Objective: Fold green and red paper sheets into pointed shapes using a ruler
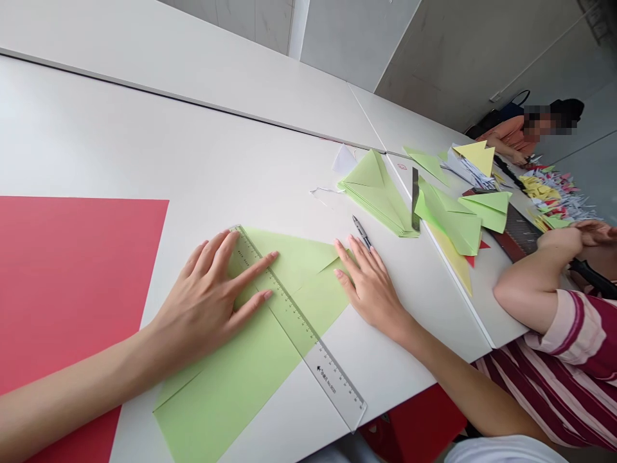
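Note:
A light green sheet of paper [241, 379] with crease lines lies flat on the white table. Across it, at a slant, rests a clear plastic ruler [308, 341], its near end reaching past the paper. My left hand [212, 283] presses down on the ruler's upper part and the paper, fingers spread. At the sheet's right corner, my right hand [369, 283] lies with fingers stretched out, its fingertips by the paper's edge. Just beyond those fingers is a pen [361, 230].
A large red sheet [72, 283] covers the left. Stacked folded green papers [380, 193] and a dark metal ruler [415, 199] lie at the right. Beside me a person in a striped sleeve [573, 328] leans on the table; another person [511, 135] sits farther off by piled folded papers [562, 193].

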Demonstrator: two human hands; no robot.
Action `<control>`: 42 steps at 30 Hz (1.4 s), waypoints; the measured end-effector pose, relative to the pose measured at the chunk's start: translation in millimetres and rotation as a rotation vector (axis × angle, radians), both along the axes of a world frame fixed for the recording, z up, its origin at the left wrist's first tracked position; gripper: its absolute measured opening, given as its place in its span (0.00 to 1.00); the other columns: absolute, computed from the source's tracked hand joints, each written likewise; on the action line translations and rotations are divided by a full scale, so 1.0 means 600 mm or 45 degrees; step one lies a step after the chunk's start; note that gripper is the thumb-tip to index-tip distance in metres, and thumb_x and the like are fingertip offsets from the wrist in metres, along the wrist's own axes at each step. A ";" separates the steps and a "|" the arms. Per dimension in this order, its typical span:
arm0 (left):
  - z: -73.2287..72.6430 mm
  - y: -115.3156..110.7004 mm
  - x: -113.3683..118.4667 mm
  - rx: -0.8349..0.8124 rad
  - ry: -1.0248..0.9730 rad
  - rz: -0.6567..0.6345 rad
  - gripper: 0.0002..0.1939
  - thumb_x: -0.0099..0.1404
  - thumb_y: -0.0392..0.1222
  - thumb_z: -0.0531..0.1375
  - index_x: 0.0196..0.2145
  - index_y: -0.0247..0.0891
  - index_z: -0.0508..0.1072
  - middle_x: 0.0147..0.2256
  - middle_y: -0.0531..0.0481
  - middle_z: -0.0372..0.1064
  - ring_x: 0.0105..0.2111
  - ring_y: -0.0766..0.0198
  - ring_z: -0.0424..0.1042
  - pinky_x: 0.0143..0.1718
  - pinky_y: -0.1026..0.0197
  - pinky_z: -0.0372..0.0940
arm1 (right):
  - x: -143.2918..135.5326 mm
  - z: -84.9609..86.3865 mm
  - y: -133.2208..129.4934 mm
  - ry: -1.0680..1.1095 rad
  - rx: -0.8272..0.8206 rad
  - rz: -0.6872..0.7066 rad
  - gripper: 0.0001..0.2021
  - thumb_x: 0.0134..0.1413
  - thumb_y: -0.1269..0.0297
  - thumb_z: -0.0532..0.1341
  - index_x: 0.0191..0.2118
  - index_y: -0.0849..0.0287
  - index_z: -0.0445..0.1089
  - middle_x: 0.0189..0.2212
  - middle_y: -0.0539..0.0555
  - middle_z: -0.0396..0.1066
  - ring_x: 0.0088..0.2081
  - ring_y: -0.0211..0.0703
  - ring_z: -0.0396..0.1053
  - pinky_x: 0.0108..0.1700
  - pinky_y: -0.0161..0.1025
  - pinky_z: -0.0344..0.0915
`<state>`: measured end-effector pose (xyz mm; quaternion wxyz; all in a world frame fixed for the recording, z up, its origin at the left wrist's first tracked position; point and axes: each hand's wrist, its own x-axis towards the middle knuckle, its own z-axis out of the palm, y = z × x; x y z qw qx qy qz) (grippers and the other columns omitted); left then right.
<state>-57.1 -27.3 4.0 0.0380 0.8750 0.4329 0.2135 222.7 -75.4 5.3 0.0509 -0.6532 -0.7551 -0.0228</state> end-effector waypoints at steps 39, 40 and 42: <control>-0.014 0.006 -0.010 0.107 0.029 -0.012 0.28 0.70 0.64 0.40 0.63 0.60 0.61 0.66 0.54 0.48 0.64 0.36 0.55 0.60 0.33 0.59 | 0.006 -0.015 0.000 -0.018 0.073 -0.057 0.31 0.71 0.52 0.43 0.69 0.70 0.51 0.68 0.61 0.51 0.69 0.50 0.50 0.70 0.54 0.47; -0.014 0.005 -0.011 0.113 0.053 -0.013 0.27 0.71 0.62 0.42 0.64 0.60 0.60 0.66 0.50 0.48 0.64 0.36 0.55 0.60 0.33 0.59 | 0.006 -0.016 -0.002 0.001 0.077 -0.056 0.31 0.71 0.52 0.42 0.70 0.71 0.49 0.68 0.62 0.51 0.69 0.50 0.50 0.70 0.54 0.48; -0.015 0.003 -0.014 0.126 0.102 -0.022 0.26 0.72 0.58 0.45 0.65 0.59 0.58 0.66 0.43 0.48 0.64 0.36 0.54 0.60 0.33 0.60 | 0.004 -0.016 -0.006 0.046 0.136 -0.065 0.31 0.72 0.54 0.41 0.71 0.71 0.42 0.69 0.64 0.48 0.69 0.50 0.49 0.69 0.55 0.50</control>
